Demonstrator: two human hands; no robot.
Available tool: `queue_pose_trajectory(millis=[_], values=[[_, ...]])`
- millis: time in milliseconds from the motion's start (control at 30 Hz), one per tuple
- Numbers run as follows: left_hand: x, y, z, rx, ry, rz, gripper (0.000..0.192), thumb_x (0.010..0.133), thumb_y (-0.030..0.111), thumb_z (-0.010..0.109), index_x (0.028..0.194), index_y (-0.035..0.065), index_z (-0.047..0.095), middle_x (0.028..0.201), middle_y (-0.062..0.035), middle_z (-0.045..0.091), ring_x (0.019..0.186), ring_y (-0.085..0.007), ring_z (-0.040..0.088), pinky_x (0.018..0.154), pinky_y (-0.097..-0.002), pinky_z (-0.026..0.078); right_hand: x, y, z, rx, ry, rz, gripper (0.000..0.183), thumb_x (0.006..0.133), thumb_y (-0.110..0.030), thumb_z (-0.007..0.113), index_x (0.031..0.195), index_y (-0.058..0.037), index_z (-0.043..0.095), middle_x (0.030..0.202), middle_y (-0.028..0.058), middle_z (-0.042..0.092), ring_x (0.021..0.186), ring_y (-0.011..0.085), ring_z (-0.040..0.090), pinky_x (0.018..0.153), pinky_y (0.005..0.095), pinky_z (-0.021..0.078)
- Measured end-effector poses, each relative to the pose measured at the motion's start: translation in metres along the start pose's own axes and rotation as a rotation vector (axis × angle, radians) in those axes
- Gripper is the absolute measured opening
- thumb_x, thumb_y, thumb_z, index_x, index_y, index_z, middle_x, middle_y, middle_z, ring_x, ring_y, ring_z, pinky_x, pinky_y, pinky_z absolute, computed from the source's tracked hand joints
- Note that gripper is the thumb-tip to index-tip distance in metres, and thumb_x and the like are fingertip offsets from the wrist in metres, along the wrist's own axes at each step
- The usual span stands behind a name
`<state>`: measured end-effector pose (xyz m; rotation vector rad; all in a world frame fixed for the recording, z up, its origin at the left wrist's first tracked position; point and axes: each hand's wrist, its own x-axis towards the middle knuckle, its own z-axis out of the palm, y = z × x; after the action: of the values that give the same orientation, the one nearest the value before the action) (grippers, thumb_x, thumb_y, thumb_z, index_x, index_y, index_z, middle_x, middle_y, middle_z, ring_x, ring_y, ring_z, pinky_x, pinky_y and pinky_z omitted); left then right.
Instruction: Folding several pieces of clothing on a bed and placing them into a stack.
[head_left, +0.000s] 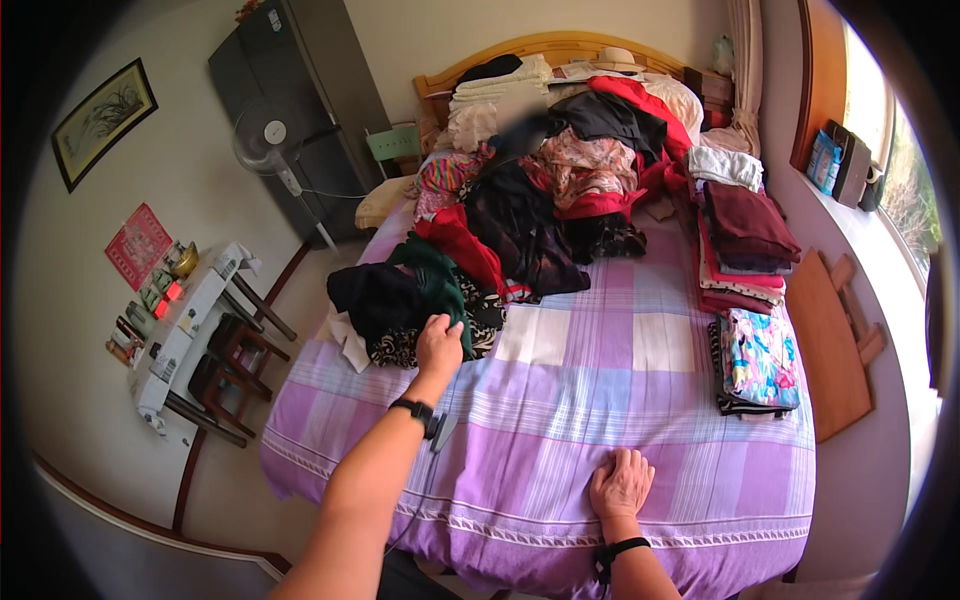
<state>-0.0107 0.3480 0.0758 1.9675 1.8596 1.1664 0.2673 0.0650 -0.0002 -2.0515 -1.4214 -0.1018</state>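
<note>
My left hand (439, 346) reaches to the near left part of a clothes heap, its fingers closed on the edge of a dark green garment (442, 281). Beside that garment lies a bunched black garment (375, 296), and under both is a black-and-cream patterned cloth (484, 311). Resting on the purple checked bedspread (555, 405) near the bed's front edge, my right hand (622, 484) holds nothing. Black bands circle both wrists. Red, black and floral clothes (589, 161) are piled farther up the bed.
Along the bed's right side stand a tall stack of folded clothes (750, 232) and a shorter stack topped by a blue floral garment (761, 356). A fan (274, 133), a refrigerator (292, 97) and a narrow table (187, 322) with stools are at left. A cable (420, 499) hangs by my left arm.
</note>
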Motion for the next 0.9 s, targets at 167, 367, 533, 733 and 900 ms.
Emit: queue_pose_trajectory(millis=[167,367,533,733,900], values=[[-0.095,0.062,-0.063,-0.139,-0.208,0.780,0.014,0.085,0.013,0.070,0.086,0.0028,0.060,0.107,-0.0144,0.060,0.104,-0.0363,0.058,0.087,-0.0429,0.050,-0.003,0.001,-0.004,-0.010,0.013,-0.007,0.014,0.080,-0.017,0.062,0.092,-0.0108,0.063,0.090,0.0093,0.060,0.087,0.0301,0.057,0.082,0.0428,0.0398],[-0.258,0.117,-0.102,-0.539,-1.029,0.736,0.015,0.083,0.010,0.073,0.083,0.0058,0.059,0.099,-0.0092,0.055,0.096,-0.0305,0.055,0.084,-0.0410,0.046,-0.003,-0.001,-0.004,-0.002,0.039,-0.029,0.016,0.084,-0.022,0.061,0.095,-0.0111,0.062,0.093,0.0100,0.062,0.093,0.0306,0.058,0.083,0.0441,0.0408],[-0.357,0.115,-0.121,-0.550,-1.485,0.675,0.014,0.087,0.012,0.070,0.094,0.0037,0.062,0.109,-0.0085,0.058,0.104,-0.0304,0.057,0.090,-0.0411,0.047,0.001,0.002,-0.003,0.032,-0.007,-0.026,0.019,0.083,-0.025,0.061,0.095,-0.0115,0.063,0.093,0.0102,0.062,0.095,0.0306,0.059,0.083,0.0447,0.0410],[-0.391,0.072,-0.117,-0.445,-1.643,0.381,0.021,0.093,0.022,0.067,0.098,0.0012,0.065,0.099,-0.0114,0.065,0.094,-0.0265,0.067,0.082,-0.0360,0.053,-0.004,0.014,-0.017,0.119,-0.108,-0.044,0.020,0.081,-0.028,0.064,0.095,-0.0145,0.067,0.094,0.0085,0.062,0.097,0.0295,0.060,0.086,0.0440,0.0411],[-0.352,0.038,-0.116,-0.849,-1.115,-0.244,0.018,0.097,0.020,0.067,0.093,0.0025,0.066,0.086,-0.0049,0.070,0.077,-0.0132,0.066,0.068,-0.0307,0.055,-0.037,-0.013,-0.037,0.518,-0.298,0.062,0.014,0.082,-0.022,0.069,0.088,-0.0093,0.071,0.086,0.0104,0.065,0.088,0.0320,0.063,0.080,0.0450,0.0489]])
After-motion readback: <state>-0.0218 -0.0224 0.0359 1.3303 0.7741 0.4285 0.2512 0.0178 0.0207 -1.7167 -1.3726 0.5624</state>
